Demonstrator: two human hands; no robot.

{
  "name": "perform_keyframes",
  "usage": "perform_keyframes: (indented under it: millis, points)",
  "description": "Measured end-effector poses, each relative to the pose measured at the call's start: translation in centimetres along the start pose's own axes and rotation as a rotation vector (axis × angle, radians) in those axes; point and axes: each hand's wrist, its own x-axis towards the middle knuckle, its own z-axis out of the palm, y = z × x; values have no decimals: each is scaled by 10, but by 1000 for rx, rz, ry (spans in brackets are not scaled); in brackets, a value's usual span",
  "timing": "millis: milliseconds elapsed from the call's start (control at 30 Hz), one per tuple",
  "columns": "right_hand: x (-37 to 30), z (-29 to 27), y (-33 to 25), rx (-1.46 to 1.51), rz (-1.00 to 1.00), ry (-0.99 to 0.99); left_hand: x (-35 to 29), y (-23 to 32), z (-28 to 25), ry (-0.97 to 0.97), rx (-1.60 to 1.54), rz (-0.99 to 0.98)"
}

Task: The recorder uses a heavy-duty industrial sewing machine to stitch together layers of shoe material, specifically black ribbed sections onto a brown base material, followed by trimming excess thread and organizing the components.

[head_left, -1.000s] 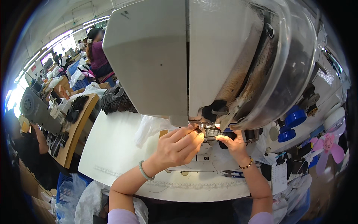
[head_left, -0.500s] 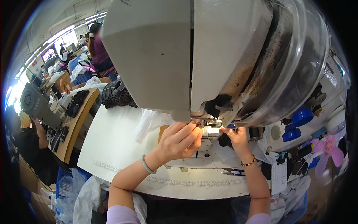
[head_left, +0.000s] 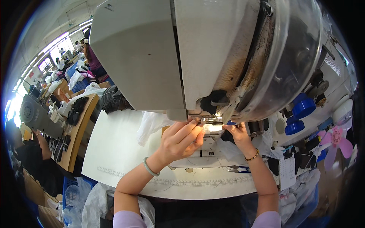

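Note:
A large pale sewing machine head point(head_left: 140, 57) hangs over the table, with a clear plastic bowl point(head_left: 291, 49) at its right. Under it, the small work area point(head_left: 213, 128) is brightly lit. My left hand point(head_left: 179, 140) is at that area's left side, fingers bent and pinched together near the metal clamp. At the right side is my right hand point(head_left: 239, 136), its thumb and fingertips closed next to a dark piece. What either pinch holds is too small or too hidden to make out.
Blue-handled thread snips point(head_left: 239, 169) lie at the table's point(head_left: 110, 144) front right, near a printed ruler strip. Behind my left hand is white plastic wrap point(head_left: 150, 127), with a bundle of black pieces point(head_left: 114, 99) farther back. A pink fan point(head_left: 335, 141) stands far right. Other people work at left.
The view has shifted slightly, so the machine sits farther left in it. Both hands stay at the lit work area, with the right fingers a little more bent.

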Motion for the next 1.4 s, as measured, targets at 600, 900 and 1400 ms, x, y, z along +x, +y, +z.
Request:
perform_keyframes:
  millis: [600, 900, 1400]
  points:
    - [3, 6, -61, 643, -40, 344, -4, 4, -2, -20, -66, -142]
    - [-1, -4, -90, 149, -379, 572, 11, 86, 2, -360, -556, -712]
    - [-152, -18, -83, -737, -834, 29, -12, 95, 12, -301, -1548, -1452]
